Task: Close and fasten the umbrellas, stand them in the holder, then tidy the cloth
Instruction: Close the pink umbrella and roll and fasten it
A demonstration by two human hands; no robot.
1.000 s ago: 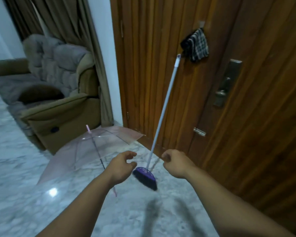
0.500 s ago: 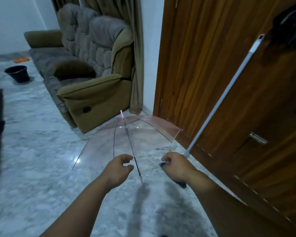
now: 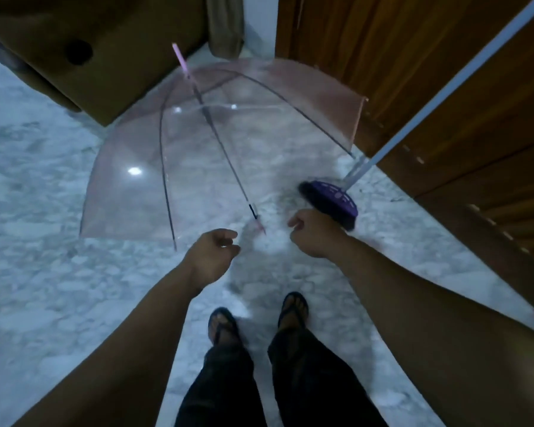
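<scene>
An open transparent pink umbrella [image 3: 142,186] lies on the marble floor, its canopy toward the armchair and its thin shaft running down to a pink handle [image 3: 259,224] near me. My left hand [image 3: 211,255] hovers just left of the handle, fingers loosely curled and holding nothing. My right hand [image 3: 313,234] hovers just right of the handle, also loosely curled and holding nothing. Neither hand touches the umbrella. No holder or cloth is in view.
A purple broom [image 3: 333,200] with a long pale handle leans against the wooden door [image 3: 444,72] on the right, its head right beside my right hand. A brown armchair [image 3: 99,57] stands at the upper left. My sandalled feet [image 3: 256,318] stand on the floor below.
The view has tilted down toward the floor and moved closer to the umbrella. Both hands have come nearer to the umbrella's handle, staying loosely curled and holding nothing.
</scene>
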